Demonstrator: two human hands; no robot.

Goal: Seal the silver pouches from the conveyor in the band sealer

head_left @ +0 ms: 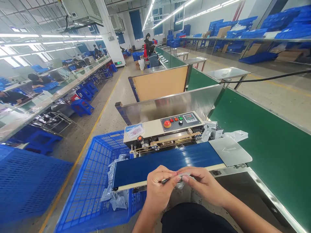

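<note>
While pinched between left hand [161,189] and right hand [202,184]: one small packet [178,176], at near edge of blue belt [167,163].

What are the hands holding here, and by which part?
The left hand and right hand pinch one thin plastic-wrapped item between their fingertips, one at each end. What is inside is too small to tell.

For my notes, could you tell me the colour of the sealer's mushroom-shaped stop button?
Red stop button, yellow collar; head view.
</note>
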